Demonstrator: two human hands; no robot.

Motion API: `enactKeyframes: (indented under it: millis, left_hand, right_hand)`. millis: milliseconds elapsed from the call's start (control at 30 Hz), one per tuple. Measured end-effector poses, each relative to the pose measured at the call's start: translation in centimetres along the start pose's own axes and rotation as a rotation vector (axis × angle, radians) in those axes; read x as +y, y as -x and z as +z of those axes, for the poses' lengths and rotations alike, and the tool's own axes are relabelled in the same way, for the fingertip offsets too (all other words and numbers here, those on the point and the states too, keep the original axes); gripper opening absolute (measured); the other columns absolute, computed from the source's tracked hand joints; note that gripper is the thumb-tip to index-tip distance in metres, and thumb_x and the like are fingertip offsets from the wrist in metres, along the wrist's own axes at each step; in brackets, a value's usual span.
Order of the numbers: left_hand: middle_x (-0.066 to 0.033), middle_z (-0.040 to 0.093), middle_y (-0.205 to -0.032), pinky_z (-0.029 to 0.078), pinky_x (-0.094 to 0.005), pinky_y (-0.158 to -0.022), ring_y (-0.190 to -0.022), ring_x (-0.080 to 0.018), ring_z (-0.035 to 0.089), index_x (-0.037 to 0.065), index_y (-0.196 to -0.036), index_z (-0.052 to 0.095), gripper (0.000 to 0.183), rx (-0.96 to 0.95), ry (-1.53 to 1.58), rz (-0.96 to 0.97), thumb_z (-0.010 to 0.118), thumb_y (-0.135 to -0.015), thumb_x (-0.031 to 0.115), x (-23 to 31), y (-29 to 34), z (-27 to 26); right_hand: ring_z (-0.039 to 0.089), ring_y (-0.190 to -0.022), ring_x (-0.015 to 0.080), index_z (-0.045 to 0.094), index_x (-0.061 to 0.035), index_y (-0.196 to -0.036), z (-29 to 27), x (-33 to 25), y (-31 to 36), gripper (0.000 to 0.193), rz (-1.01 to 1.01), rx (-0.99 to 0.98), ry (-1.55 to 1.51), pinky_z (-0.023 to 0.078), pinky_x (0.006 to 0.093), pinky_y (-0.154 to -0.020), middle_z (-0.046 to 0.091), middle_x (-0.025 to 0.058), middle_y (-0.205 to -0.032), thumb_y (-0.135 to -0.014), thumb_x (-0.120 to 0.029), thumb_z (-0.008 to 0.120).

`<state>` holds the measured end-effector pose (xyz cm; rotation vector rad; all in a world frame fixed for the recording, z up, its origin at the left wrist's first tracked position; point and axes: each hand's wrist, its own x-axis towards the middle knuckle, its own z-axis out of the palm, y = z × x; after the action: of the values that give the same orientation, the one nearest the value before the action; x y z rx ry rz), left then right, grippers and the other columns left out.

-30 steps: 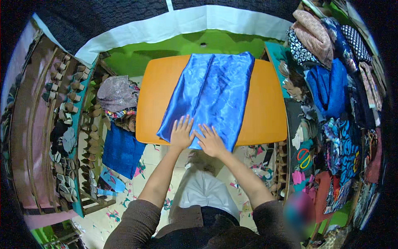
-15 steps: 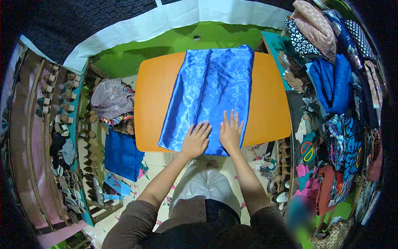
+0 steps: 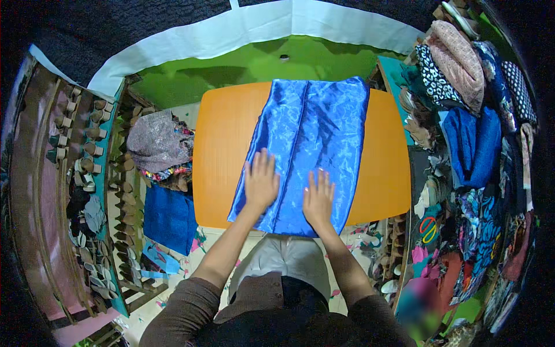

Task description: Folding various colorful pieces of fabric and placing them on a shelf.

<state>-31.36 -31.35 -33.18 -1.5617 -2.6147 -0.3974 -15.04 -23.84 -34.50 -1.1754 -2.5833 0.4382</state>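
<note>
A shiny blue satin cloth (image 3: pixel 332 127) lies spread over the middle of an orange table (image 3: pixel 222 139), with a lengthwise fold or seam left of its centre. Its near edge reaches the table's front edge. My left hand (image 3: pixel 262 182) rests flat on the cloth's left part, fingers stretched forward and slightly apart. Lower and to the right, my right hand (image 3: pixel 318 199) lies flat on the cloth near its front, fingers extended. Neither hand grips anything.
Racks of shoes (image 3: pixel 95 150) line the left side, beside a heap of greyish cloth (image 3: pixel 159 139) and a dark blue folded cloth (image 3: pixel 169 217). Folded fabrics (image 3: pixel 471 144) and scissors (image 3: pixel 428 230) with red and yellow handles lie on the right. Scraps litter the floor.
My left hand has slid left and farther forward over the cloth. The right hand sits a little nearer the cloth's centre. The whole view has shifted slightly.
</note>
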Motion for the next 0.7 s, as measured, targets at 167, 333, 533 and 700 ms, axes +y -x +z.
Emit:
enactKeyframes:
  millis: [167,333,533,700]
  left_hand:
    - [-0.0114,0.030,-0.141,0.018,-0.0498,-0.105,-0.129,-0.0280,0.029,0.011,-0.133,0.039,0.053,-0.111,0.120,0.050,0.047,-0.085,0.033,2.5,1.0,2.0]
    - [-0.0104,0.027,-0.143,0.019,-0.0512,-0.104,-0.131,-0.0281,0.027,0.014,-0.134,0.038,0.053,-0.232,0.099,0.055,0.046,-0.085,0.034,3.5,0.2,1.6]
    - [-0.0097,0.030,-0.142,0.020,-0.0505,-0.104,-0.128,-0.0293,0.030,0.017,-0.133,0.039,0.054,-0.305,0.171,0.238,0.048,-0.084,0.037,5.8,-4.6,1.5]
    - [-0.0055,0.035,-0.139,0.021,-0.0486,-0.104,-0.129,-0.0258,0.030,0.022,-0.130,0.043,0.050,-0.163,-0.043,0.303,0.049,-0.083,0.037,2.3,-15.0,6.2]
  right_hand:
    - [0.030,-0.129,0.0305,0.041,-0.0160,-0.131,-0.6,3.7,-8.5,0.047,-0.451,-0.187,0.066,0.022,0.0543,-0.103,0.031,0.0132,-0.140,-0.086,-0.026,0.047]
    - [0.031,-0.128,0.0295,0.041,-0.0095,-0.130,-4.3,18.9,-18.5,0.045,0.504,-0.525,0.397,0.023,0.0550,-0.102,0.032,0.0149,-0.140,-0.088,-0.026,0.042]
    - [0.028,-0.129,0.0356,0.042,-0.0105,-0.130,-2.5,12.4,-16.6,0.046,-0.059,0.115,0.196,0.019,0.0577,-0.102,0.033,0.0181,-0.137,-0.087,-0.027,0.043]
    - [0.028,-0.129,0.0328,0.042,-0.0145,-0.131,-1.2,9.6,-14.1,0.046,-0.161,-0.108,0.112,0.018,0.0589,-0.101,0.032,0.0150,-0.139,-0.087,-0.027,0.044]
